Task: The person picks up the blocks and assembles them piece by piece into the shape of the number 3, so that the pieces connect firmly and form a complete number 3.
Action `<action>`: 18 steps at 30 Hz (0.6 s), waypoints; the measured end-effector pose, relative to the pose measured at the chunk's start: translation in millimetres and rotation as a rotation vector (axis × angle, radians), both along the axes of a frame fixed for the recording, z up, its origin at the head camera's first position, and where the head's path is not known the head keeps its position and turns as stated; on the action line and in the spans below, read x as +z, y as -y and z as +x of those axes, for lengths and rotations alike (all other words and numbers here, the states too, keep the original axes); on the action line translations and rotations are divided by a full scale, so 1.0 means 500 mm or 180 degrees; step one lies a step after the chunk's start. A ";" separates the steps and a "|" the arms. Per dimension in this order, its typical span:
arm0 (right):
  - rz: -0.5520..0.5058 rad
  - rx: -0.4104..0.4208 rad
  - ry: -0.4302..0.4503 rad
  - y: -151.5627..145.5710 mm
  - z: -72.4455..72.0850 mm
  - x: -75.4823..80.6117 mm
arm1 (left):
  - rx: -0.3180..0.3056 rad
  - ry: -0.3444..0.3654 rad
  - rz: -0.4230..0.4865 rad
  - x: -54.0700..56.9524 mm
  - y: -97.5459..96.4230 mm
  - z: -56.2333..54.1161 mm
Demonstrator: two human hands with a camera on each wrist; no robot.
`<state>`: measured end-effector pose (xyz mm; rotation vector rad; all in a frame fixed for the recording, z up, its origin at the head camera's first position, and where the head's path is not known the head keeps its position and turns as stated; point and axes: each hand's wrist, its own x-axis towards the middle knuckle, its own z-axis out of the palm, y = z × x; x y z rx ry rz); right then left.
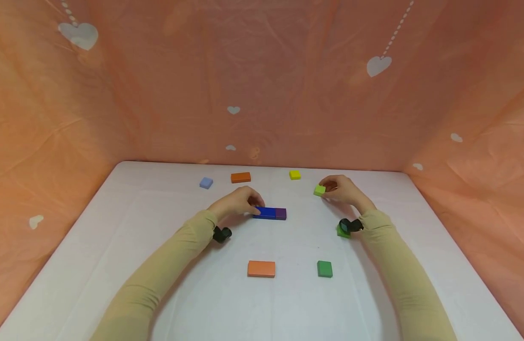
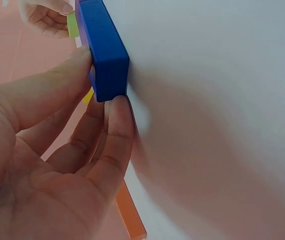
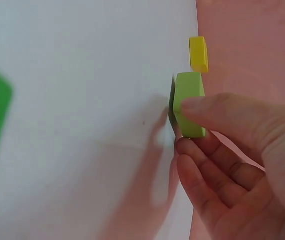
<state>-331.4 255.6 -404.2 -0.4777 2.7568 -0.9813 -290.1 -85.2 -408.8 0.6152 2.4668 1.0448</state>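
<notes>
My left hand (image 1: pixel 238 202) grips the left end of a long blue block (image 1: pixel 267 213) at mid-table, thumb on the near side and fingers behind. A small purple block (image 1: pixel 280 214) sits end to end against the blue one's right side. In the left wrist view the blue block (image 2: pixel 110 55) shows its end face between thumb and fingers. Farther back on the right, my right hand (image 1: pixel 342 190) pinches a small light green block (image 1: pixel 319 190). The right wrist view has the thumb on that block's (image 3: pixel 189 90) side, with a shadow along its underside.
Along the back lie a pale blue block (image 1: pixel 206 183), a dark orange block (image 1: pixel 241 177) and a yellow block (image 1: pixel 295 174). Nearer are an orange block (image 1: pixel 261 269) and a dark green block (image 1: pixel 324 269). A green block (image 1: pixel 342 232) is partly hidden beneath the right wrist camera.
</notes>
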 end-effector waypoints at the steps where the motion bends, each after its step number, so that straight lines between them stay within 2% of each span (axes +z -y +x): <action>1: -0.0018 0.0014 0.0004 0.002 0.002 0.001 | -0.0002 -0.0002 0.0003 0.000 -0.001 0.000; 13: -0.0113 0.0328 -0.0108 0.037 0.025 0.000 | -0.0029 -0.0059 0.0018 -0.009 0.002 -0.005; 18: -0.0153 0.0406 -0.0063 0.065 0.038 0.002 | -0.0027 -0.0066 0.0043 -0.009 0.001 -0.002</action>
